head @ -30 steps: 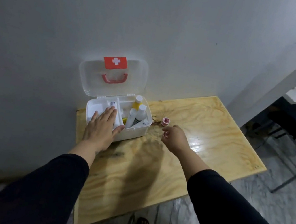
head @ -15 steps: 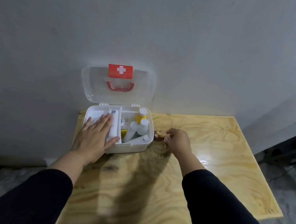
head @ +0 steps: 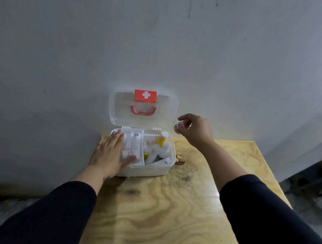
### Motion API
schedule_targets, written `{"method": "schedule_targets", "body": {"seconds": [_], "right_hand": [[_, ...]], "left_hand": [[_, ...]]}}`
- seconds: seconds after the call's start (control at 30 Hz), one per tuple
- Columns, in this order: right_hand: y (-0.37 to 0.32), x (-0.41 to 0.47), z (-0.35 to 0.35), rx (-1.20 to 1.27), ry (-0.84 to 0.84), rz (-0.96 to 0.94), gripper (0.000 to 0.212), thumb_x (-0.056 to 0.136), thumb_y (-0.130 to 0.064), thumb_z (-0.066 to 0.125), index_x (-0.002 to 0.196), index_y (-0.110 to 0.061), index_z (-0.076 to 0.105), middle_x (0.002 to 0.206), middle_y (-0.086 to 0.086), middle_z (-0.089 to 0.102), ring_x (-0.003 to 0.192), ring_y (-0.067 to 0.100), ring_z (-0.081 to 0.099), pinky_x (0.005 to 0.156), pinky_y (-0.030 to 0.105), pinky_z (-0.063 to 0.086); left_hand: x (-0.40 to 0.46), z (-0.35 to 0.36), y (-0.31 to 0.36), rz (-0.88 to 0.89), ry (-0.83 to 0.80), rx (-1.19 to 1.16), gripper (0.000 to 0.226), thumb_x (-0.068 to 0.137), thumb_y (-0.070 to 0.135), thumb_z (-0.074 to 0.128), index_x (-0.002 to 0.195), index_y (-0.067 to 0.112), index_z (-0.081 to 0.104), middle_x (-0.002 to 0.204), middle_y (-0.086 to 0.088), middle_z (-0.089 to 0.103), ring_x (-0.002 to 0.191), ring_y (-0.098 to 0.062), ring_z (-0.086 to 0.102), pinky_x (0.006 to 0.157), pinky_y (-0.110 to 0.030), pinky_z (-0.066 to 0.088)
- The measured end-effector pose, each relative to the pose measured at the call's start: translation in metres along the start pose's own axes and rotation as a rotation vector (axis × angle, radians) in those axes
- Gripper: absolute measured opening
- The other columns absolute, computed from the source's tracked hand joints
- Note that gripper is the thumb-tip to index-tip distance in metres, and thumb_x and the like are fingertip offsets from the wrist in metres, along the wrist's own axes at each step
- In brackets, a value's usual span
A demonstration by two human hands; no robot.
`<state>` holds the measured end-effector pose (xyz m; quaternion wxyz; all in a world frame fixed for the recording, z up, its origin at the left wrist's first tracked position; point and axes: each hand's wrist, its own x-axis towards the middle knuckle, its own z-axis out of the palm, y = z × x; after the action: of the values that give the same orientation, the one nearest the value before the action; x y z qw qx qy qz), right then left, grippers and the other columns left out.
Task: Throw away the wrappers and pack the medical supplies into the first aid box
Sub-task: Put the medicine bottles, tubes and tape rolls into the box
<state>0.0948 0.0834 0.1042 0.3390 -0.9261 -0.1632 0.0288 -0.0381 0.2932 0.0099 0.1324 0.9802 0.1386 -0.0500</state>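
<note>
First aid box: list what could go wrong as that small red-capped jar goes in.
1. The right hand pinches the small jar only at its fingertips, in the air beside the first aid box; it could slip and roll across the table.
2. The right compartment is already crowded with upright bottles; pushing the jar in may tip them.
3. The open lid stands close by and might get knocked.

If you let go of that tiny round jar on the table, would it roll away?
Maybe. The small jar looks round, so on its side it could roll across the smooth wooden table. It is probably light, since the right hand lifts it with just its fingertips.
</note>
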Motion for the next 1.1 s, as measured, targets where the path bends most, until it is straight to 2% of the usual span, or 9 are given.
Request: {"method": "schedule_targets", "body": {"seconds": [0.1, 0.23, 0.37, 0.47, 0.57, 0.73, 0.87, 0.97, 1.1], "right_hand": [[-0.036, -0.004, 0.016, 0.034, -0.069, -0.056, 0.030, 0.076, -0.021, 0.072, 0.106, -0.018, 0.069, 0.096, 0.003, 0.071, 0.088, 0.017, 0.063, 0.079, 0.029, 0.051], [-0.064, -0.011, 0.066, -0.003, -0.233, -0.125, 0.033, 0.079, -0.021, 0.073, 0.111, -0.017, 0.066, 0.102, 0.001, 0.070, 0.092, 0.015, 0.065, 0.089, 0.030, 0.054], [-0.079, -0.009, 0.109, -0.072, -0.312, -0.169, 0.030, 0.082, -0.017, 0.068, 0.112, -0.014, 0.066, 0.101, 0.008, 0.071, 0.088, 0.019, 0.063, 0.085, 0.029, 0.051], [-0.088, -0.003, 0.130, -0.113, -0.319, -0.183, 0.029, 0.084, -0.014, 0.064, 0.114, -0.014, 0.066, 0.102, 0.010, 0.071, 0.090, 0.022, 0.062, 0.080, 0.026, 0.047], [-0.093, 0.004, 0.146, -0.160, -0.314, -0.181, 0.029, 0.086, -0.012, 0.062, 0.115, -0.014, 0.065, 0.108, 0.010, 0.068, 0.100, 0.025, 0.063, 0.084, 0.027, 0.047], [-0.094, 0.015, 0.148, -0.187, -0.309, -0.189, 0.037, 0.080, -0.009, 0.068, 0.117, -0.012, 0.065, 0.112, 0.013, 0.060, 0.102, 0.030, 0.060, 0.088, 0.028, 0.046], [-0.091, 0.010, 0.139, -0.219, -0.327, -0.200, 0.036, 0.086, -0.015, 0.061, 0.122, -0.010, 0.063, 0.100, 0.005, 0.062, 0.109, 0.027, 0.057, 0.094, 0.025, 0.041], [-0.087, 0.003, 0.135, -0.313, -0.370, -0.199, 0.035, 0.089, -0.017, 0.054, 0.122, -0.011, 0.063, 0.118, 0.013, 0.065, 0.113, 0.028, 0.057, 0.096, 0.033, 0.046], [-0.087, -0.002, 0.136, -0.412, -0.362, -0.165, 0.027, 0.085, -0.013, 0.056, 0.108, -0.005, 0.068, 0.109, 0.016, 0.070, 0.103, 0.032, 0.063, 0.087, 0.036, 0.053]], "left_hand": [[-0.004, -0.006, -0.014, -0.093, -0.016, -0.035, 0.104, 0.082, 0.073, 0.040, 0.152, 0.011, -0.006, 0.162, -0.003, -0.009, 0.150, -0.020, -0.006, 0.121, -0.045, 0.000], [-0.004, -0.003, -0.029, -0.102, -0.052, -0.092, 0.110, 0.075, 0.077, 0.045, 0.152, 0.014, -0.003, 0.163, -0.003, 0.000, 0.149, -0.022, 0.006, 0.121, -0.047, 0.011], [-0.007, -0.003, -0.033, -0.059, -0.039, -0.096, 0.107, 0.078, 0.075, 0.045, 0.152, 0.014, -0.002, 0.162, -0.003, 0.004, 0.149, -0.020, 0.009, 0.121, -0.044, 0.011], [-0.007, -0.003, -0.036, -0.041, -0.060, -0.117, 0.107, 0.080, 0.074, 0.044, 0.152, 0.015, -0.007, 0.163, -0.001, -0.003, 0.150, -0.018, 0.003, 0.121, -0.044, 0.007], [-0.007, 0.000, -0.039, -0.041, -0.069, -0.147, 0.106, 0.080, 0.073, 0.043, 0.152, 0.015, -0.009, 0.163, 0.000, -0.004, 0.150, -0.017, 0.003, 0.121, -0.044, 0.005], [-0.005, -0.003, -0.038, -0.038, -0.083, -0.154, 0.103, 0.082, 0.071, 0.042, 0.152, 0.016, -0.011, 0.163, 0.000, -0.006, 0.150, -0.016, 0.000, 0.121, -0.043, 0.001], [-0.006, 0.000, -0.040, -0.043, -0.109, -0.185, 0.103, 0.082, 0.072, 0.041, 0.152, 0.016, -0.010, 0.162, 0.002, -0.008, 0.150, -0.015, -0.003, 0.121, -0.043, 0.000], [-0.007, 0.003, -0.041, -0.044, -0.121, -0.179, 0.104, 0.081, 0.074, 0.040, 0.152, 0.017, -0.011, 0.162, 0.002, -0.010, 0.150, -0.014, -0.005, 0.121, -0.044, -0.001], [-0.009, 0.001, -0.040, -0.049, -0.134, -0.170, 0.105, 0.082, 0.074, 0.039, 0.152, 0.014, -0.012, 0.162, 0.000, -0.011, 0.149, -0.015, -0.008, 0.120, -0.044, -0.002]]}}
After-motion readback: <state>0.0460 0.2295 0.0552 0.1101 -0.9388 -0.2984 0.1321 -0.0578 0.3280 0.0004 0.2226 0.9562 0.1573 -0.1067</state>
